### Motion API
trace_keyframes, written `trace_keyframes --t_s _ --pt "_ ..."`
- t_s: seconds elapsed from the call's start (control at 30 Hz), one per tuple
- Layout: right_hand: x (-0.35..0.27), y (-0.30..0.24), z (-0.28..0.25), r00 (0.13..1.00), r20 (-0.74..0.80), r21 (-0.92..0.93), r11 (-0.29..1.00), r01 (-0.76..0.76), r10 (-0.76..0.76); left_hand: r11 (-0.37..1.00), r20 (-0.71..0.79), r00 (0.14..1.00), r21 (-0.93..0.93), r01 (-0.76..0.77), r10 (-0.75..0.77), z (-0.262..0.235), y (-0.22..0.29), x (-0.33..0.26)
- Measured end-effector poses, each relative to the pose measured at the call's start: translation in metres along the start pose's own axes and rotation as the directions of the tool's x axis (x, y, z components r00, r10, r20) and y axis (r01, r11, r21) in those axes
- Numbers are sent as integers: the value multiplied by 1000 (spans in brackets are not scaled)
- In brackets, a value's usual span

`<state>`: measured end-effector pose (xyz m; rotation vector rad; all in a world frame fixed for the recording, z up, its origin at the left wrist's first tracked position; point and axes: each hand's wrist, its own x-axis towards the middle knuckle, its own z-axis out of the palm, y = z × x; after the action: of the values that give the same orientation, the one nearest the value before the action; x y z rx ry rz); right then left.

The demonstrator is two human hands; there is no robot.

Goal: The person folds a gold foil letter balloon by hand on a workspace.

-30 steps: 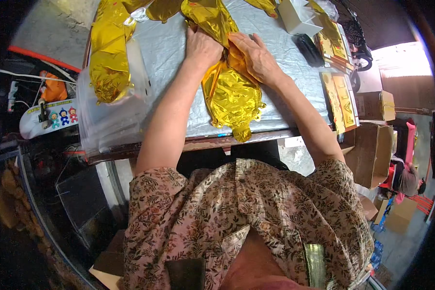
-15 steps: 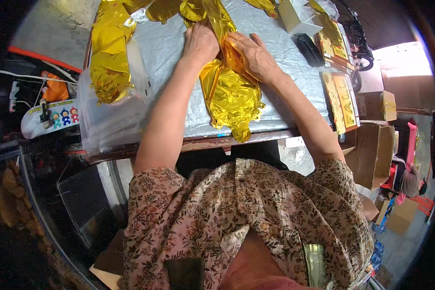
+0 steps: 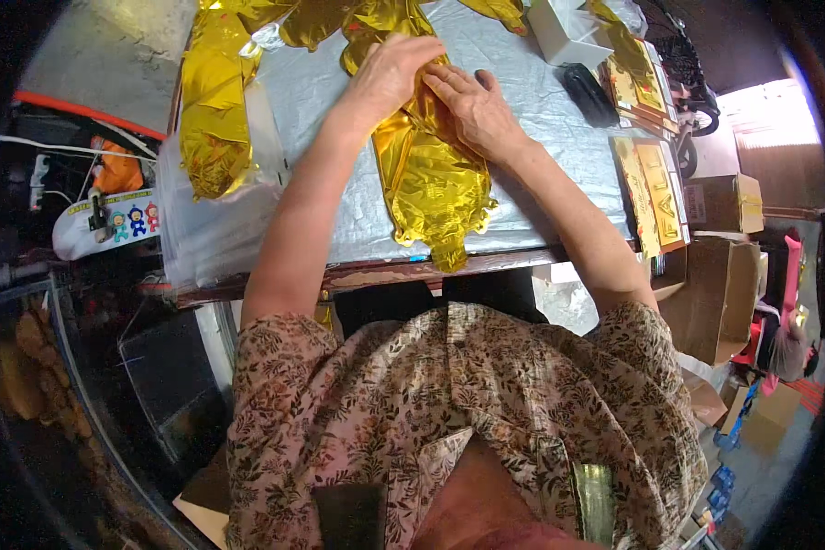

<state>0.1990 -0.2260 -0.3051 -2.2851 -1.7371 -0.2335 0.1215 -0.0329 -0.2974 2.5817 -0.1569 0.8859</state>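
A flat gold foil balloon (image 3: 440, 188) lies lengthwise on the table, its rounded end with small scalloped tabs toward me and its narrow tail over the front edge. My left hand (image 3: 390, 78) arches over its middle, fingers together and bent around the folded foil; the fingertips are partly hidden. Close on the right, my right hand (image 3: 478, 112) rests on the balloon's right side with fingers stretched out flat over the foil. Another gold foil balloon (image 3: 215, 110) hangs flat along the table's left side. More gold foil (image 3: 316, 23) lies at the far edge.
Grey-silver cloth (image 3: 541, 192) covers the table. Clear plastic sheets (image 3: 202, 229) lie at its left corner. On the right are a white box (image 3: 564, 37), a black object (image 3: 588, 96) and printed gold-and-white cards (image 3: 651, 192). Cardboard boxes (image 3: 715, 293) stand beyond the table's right side.
My left hand has come up over the fold, and its fingers now reach right across the foil. The right hand has shifted slightly left. The balloon's near end has moved slightly left.
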Motion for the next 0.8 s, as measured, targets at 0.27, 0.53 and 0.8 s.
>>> trace_keyframes --t_s 0.27,0.53,0.8 --pt "-3 6 14 996 -79 -75 997 35 -41 999 118 993 32 27 -31 11 -15 -1" --pt "-5 -3 10 992 -95 -49 996 80 -84 981 163 986 193 -1 -31 11 -17 -2" --pt "-4 -11 3 984 -73 208 962 174 -162 996 31 999 -86 -5 7 8 -39 -1"
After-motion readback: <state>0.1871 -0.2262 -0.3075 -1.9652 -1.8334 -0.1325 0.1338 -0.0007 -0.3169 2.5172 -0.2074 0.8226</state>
